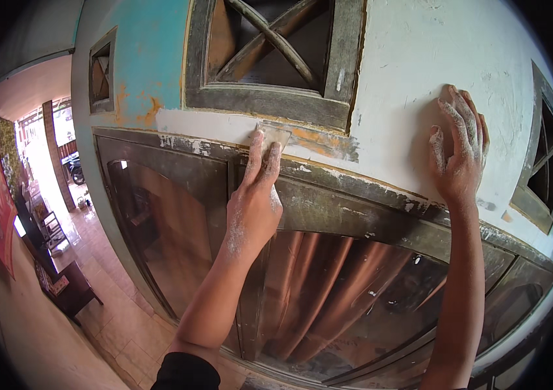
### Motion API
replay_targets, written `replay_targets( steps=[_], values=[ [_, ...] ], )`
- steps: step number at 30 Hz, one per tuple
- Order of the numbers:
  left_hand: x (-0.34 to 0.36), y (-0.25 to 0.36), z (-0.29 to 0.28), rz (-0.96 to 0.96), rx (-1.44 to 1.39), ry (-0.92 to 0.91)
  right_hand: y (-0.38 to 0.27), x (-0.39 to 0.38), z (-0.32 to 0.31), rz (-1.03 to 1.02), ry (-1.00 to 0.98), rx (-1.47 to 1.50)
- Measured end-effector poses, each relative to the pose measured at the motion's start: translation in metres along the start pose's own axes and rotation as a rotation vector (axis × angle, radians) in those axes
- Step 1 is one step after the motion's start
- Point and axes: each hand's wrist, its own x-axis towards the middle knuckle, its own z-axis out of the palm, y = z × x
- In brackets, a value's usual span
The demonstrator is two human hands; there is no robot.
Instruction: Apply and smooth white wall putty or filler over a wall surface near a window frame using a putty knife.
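My left hand [257,188], dusted with white powder, holds a small flat grey-beige piece [276,135] against the wall, its fingertips pressing on the face of it. I cannot tell whether that piece is sandpaper or a scraper blade. It sits on the narrow wall strip [214,123] between the dark wooden vent frame [276,101] above and the worn wooden window frame [328,179] below. Farther right, my right hand [463,143] leans on the white-coated wall [413,71], fingers stretched upward, powdery, with nothing in it.
Turquoise paint with rusty patches [153,58] covers the wall at upper left. Below my hands are glass panes with brown curtains [315,279] behind. Another vent [542,156] lies right. A tiled passage [120,325] with a dark table [72,289] runs along the left.
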Motion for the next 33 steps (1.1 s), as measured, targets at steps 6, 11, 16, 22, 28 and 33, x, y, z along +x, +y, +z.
replay_targets(
  steps=[6, 11, 16, 22, 28, 33],
  values=[
    [-0.001, -0.003, 0.0, 0.023, 0.003, 0.008, -0.002, 0.001, 0.001, -0.003, 0.013, 0.009],
    [0.003, 0.002, -0.005, -0.034, -0.029, -0.042, 0.0, 0.0, -0.001, -0.001, 0.005, 0.002],
    [0.004, -0.006, -0.001, 0.073, 0.052, 0.043, -0.001, 0.0, 0.0, 0.009, -0.004, 0.01],
    [-0.002, -0.005, -0.001, 0.087, 0.093, 0.05, 0.001, -0.001, 0.001, -0.002, 0.013, -0.005],
    [0.002, -0.004, -0.003, 0.056, 0.067, 0.021, 0.002, -0.001, 0.0, 0.001, 0.0, -0.005],
    [0.002, -0.008, -0.002, 0.068, 0.07, 0.044, 0.001, -0.002, 0.001, 0.008, -0.006, -0.01]
  ],
)
